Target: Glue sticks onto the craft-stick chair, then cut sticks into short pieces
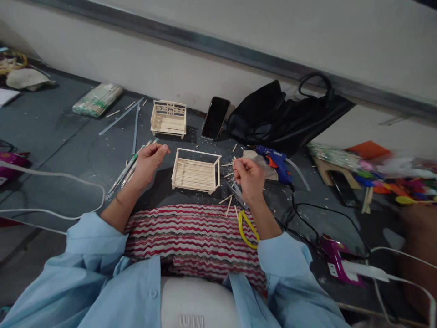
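A small open frame of thin wooden sticks [195,171] lies on the dark floor between my hands. My left hand [149,160] hovers just left of it, fingers curled with thumb and forefinger pinched together; what they hold is too small to make out. My right hand [248,176] is closed in a loose fist right of the frame, pinching a thin wooden stick [228,165] that points toward the frame. A finished miniature stick bench [169,118] stands farther back.
Loose sticks [228,200], yellow-handled scissors [246,228] and a blue glue gun [277,161] lie by my right hand. A phone [215,117] and black bag [280,116] rest at the wall. A striped cloth [194,237] covers my lap. Cables, glue rods and packets lie around.
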A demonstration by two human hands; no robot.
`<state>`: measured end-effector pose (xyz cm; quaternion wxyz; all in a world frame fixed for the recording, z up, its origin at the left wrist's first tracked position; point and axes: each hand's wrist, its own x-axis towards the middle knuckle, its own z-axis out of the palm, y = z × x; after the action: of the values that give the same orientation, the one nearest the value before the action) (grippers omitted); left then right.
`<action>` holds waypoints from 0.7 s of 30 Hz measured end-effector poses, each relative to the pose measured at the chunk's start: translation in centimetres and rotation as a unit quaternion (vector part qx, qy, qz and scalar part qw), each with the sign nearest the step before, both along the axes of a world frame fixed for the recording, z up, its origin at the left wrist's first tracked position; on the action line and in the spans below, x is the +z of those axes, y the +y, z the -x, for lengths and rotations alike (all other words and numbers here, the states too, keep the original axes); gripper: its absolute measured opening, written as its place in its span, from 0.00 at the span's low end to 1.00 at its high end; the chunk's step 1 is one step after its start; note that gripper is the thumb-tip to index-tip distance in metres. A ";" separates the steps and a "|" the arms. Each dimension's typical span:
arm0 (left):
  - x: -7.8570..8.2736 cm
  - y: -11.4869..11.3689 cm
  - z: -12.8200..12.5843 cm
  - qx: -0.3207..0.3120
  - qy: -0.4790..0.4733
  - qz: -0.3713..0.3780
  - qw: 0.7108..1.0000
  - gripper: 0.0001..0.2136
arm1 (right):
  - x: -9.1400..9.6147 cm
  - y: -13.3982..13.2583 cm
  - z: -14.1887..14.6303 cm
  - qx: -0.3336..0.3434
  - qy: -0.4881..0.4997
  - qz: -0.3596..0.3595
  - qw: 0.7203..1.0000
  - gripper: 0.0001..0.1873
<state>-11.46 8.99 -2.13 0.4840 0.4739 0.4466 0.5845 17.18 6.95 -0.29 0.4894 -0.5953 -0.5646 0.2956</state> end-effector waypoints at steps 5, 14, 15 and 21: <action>1.2 0.5 -0.8 0.036 0.191 -0.116 0.974 0.12 | 0.7 0.7 2.0 0.034 -0.034 0.038 0.998 0.17; 2.6 2.1 -2.4 -0.025 0.442 -0.194 0.875 0.08 | 1.1 1.4 2.1 0.032 -0.328 -0.089 0.940 0.15; 2.8 2.1 -2.4 -0.035 0.451 -0.198 0.870 0.08 | 1.0 1.4 1.9 0.032 -0.357 -0.099 0.928 0.15; 4.6 4.4 -0.6 -0.070 0.360 -0.164 0.916 0.04 | 2.3 1.9 1.6 0.009 -0.317 -0.115 0.942 0.14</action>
<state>-10.87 13.36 2.42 0.2462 0.7549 0.4542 0.4040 15.60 8.89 2.01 0.3476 -0.5929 -0.7258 0.0296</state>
